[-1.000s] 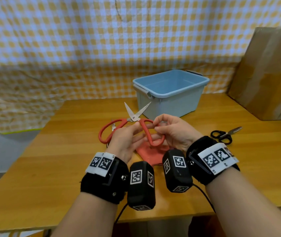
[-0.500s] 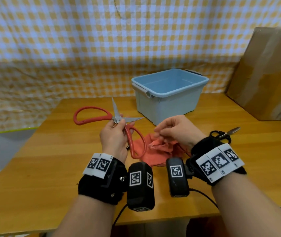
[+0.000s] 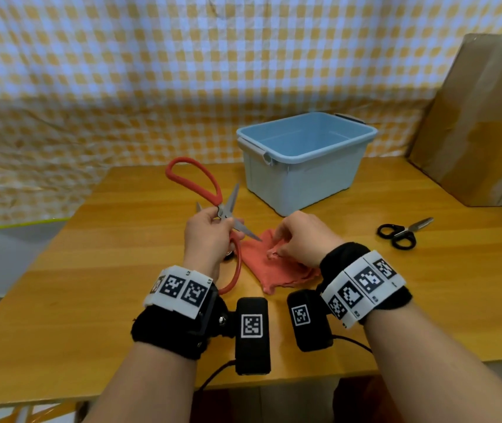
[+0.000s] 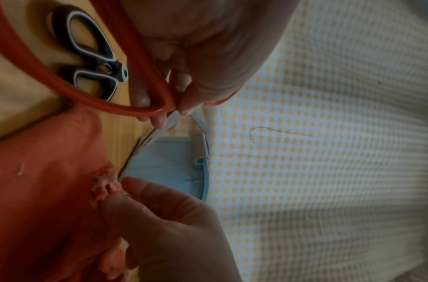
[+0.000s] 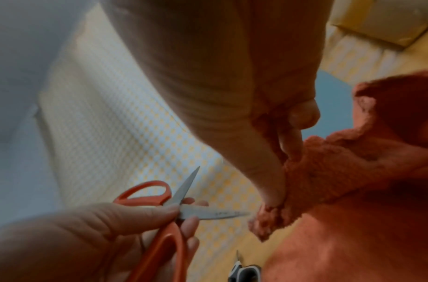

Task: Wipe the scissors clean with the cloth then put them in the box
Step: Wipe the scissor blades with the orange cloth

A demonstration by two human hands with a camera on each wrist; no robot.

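My left hand (image 3: pixel 220 222) grips the red-handled scissors (image 3: pixel 193 178) at the pivot, above the table. Their blades stand apart: one points up, the other points right toward the cloth. In the right wrist view the lower blade tip (image 5: pixel 232 213) ends just short of the cloth (image 5: pixel 352 200). The coral cloth (image 3: pixel 274 270) lies crumpled on the table, and my right hand (image 3: pixel 277 244) pinches a fold of it. The light blue box (image 3: pixel 304 175) stands behind my hands with nothing in it.
Small black-handled scissors (image 3: pixel 402 233) lie to the right on the wooden table (image 3: pixel 91 285). Another black-and-white-handled pair (image 4: pixel 94 63) lies on the table under my left hand. A cardboard sheet (image 3: pixel 481 117) leans at the far right, and a checked curtain hangs behind.
My right hand let go of the red scissors and dropped to the cloth, which it now pinches. My left hand turned the scissors, so one red loop swung up and a blade points at the cloth.
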